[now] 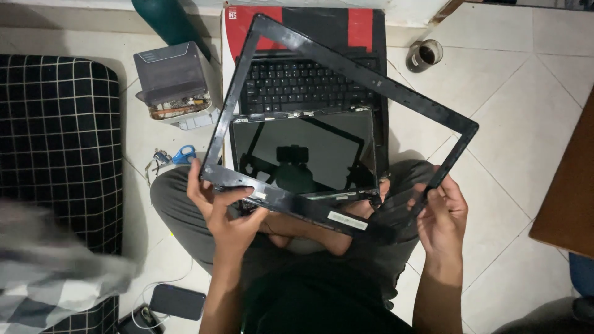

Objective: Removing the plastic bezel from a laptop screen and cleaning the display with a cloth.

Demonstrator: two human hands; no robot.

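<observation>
right now your left hand [224, 207] and right hand [440, 213] have fingers clamped on the black screen bezel [365, 77]. it's lifted clear above the open laptop [306, 124] on your lap.

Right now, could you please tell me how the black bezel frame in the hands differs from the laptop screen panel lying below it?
The bezel frame is an open rectangle you can see through; the screen panel is a solid, glossy sheet. The frame is lifted and tilted, gripped by the left hand and right hand; the panel lies flat, hinged to the keyboard. Both are dark and rectangular.
</observation>
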